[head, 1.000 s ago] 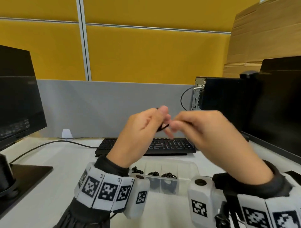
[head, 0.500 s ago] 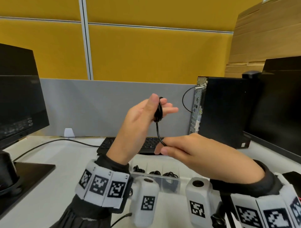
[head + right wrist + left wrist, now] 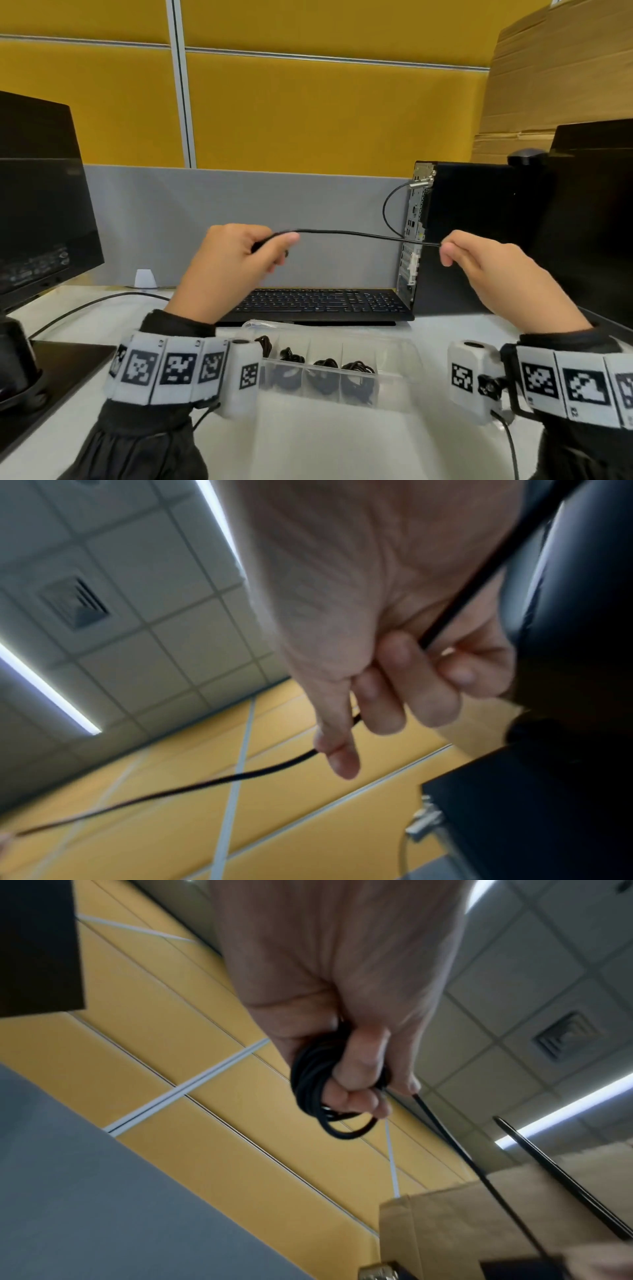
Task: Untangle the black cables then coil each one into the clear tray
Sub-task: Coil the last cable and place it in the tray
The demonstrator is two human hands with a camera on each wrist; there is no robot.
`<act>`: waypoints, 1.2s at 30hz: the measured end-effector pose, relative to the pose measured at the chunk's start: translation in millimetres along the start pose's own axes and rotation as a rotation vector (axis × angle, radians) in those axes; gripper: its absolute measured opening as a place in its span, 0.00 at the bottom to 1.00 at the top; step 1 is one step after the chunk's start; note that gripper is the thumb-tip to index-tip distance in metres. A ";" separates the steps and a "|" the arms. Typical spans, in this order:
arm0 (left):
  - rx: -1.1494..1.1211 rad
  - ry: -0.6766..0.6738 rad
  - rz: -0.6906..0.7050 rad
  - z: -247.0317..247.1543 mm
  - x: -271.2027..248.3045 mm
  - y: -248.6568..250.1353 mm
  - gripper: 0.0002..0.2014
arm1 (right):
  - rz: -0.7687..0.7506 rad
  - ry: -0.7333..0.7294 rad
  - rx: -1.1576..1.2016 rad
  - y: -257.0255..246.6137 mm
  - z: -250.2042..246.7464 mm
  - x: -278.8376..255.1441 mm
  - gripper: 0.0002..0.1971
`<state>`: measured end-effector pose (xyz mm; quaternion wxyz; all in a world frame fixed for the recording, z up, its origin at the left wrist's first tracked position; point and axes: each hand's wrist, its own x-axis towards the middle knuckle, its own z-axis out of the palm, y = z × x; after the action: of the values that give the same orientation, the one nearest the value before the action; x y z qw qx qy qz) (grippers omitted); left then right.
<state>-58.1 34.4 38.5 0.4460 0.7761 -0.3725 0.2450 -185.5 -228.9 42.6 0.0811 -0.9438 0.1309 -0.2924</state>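
Head view first: both hands are raised above the desk with one black cable (image 3: 356, 234) stretched nearly level between them. The left hand (image 3: 236, 263) has its fingers curled round a small bundle of loops, and the right hand (image 3: 479, 260) pinches the free run at its fingertips, well apart from the left. Below them the clear tray (image 3: 394, 346) sits on the white desk (image 3: 325, 445) just in front of the keyboard (image 3: 318, 303), with several dark coils (image 3: 322, 368) already lying in its compartments. Left wrist view: the fingers (image 3: 356, 1069) are clenched round several turns of the cable, one loop hanging below them, while the straight run leaves toward the lower right. Right wrist view: the cable passes through the curled fingers (image 3: 394, 691) and runs out to the lower left; whether the grip is firm or loose enough to slide cannot be told. Judged from this, the step in hand is coiling the present cable, partly wound. The next move seems to call for bringing the free length back over the left hand's bundle as another turn, keeping light tension so the loops stay even, before the finished coil goes into an open compartment.
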 end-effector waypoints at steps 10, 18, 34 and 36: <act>-0.030 0.053 -0.077 -2.4 -1.2 9.5 0.19 | 0.047 -0.064 0.031 -0.5 -7.3 -0.2 0.34; -0.022 -0.137 -0.047 29.2 -5.6 31.1 0.22 | -0.338 -0.230 0.453 -76.4 0.4 -17.9 0.08; -1.035 0.000 -0.122 32.3 0.5 37.2 0.15 | -0.374 -0.480 0.355 -77.0 20.5 -10.3 0.10; -0.706 0.039 -0.051 34.0 0.0 30.1 0.16 | -0.410 -0.457 0.344 -80.1 16.9 -12.8 0.10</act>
<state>-80.4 -5.2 37.5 0.6999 0.5782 -0.4060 0.1047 -170.0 -147.6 40.4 0.2055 -0.9641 -0.1342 -0.1017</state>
